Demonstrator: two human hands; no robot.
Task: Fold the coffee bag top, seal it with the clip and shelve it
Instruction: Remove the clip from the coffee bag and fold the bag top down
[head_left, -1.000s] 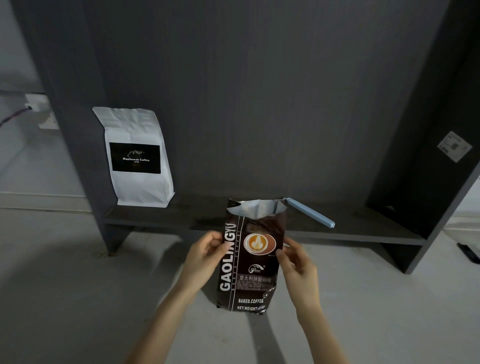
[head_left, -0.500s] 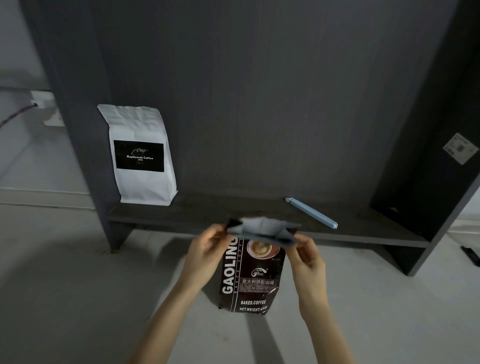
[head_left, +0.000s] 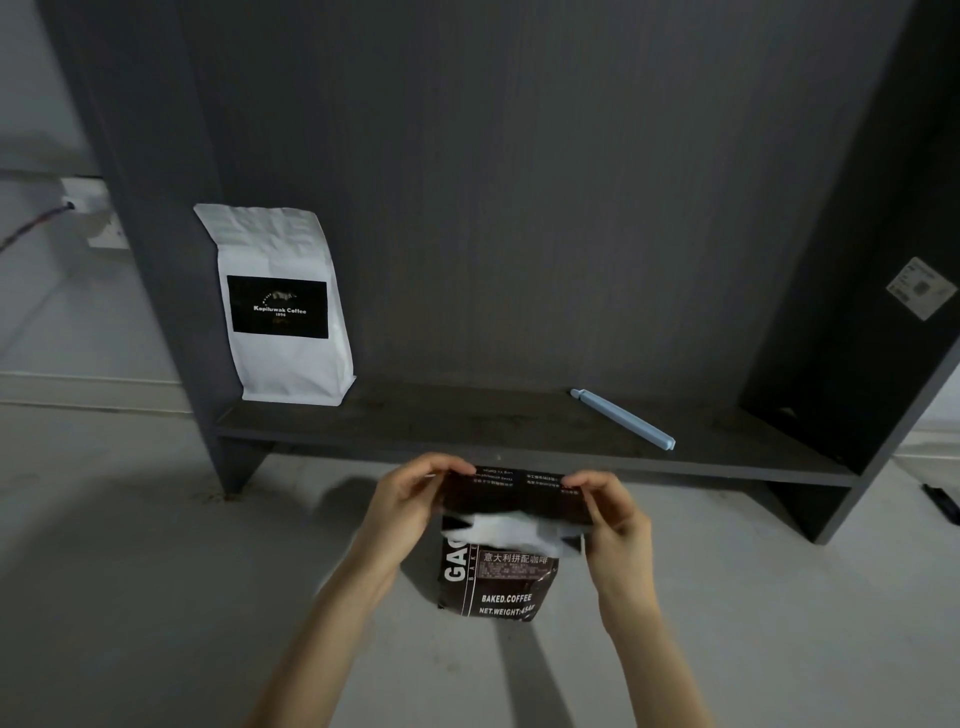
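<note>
Coffee bag (head_left: 493, 582), dark brown with white lettering, is held upright in the air in front of the shelf (head_left: 519, 441), just below its front edge and above the grey floor (head_left: 130, 571). Its top is bent over toward the person, so the printed back panel faces up as a flap and the silvery lining shows beneath it. The lower front still reads "BAKED.COFFEE" and "NET.WEIGHT".

Left hand (head_left: 410, 499) pinches the left end of the folded flap, thumb and fingers closed on the foil. Right hand (head_left: 613, 514) pinches the right end the same way, fingers curled over the top edge. Both forearms reach up from the bottom of the view.

Clip (head_left: 623, 419), a long pale blue bar, lies on the shelf to the right of the bag and behind it, angled with its far end toward the back panel; neither hand touches it.

White bag (head_left: 283, 306) with a black label stands upright at the shelf's left end, against the side wall of the dark grey unit (head_left: 519, 182). A small white sticker (head_left: 922, 287) sits on the unit's right wall. A wall socket (head_left: 88, 208) with a plugged cable shows at the far left.
</note>
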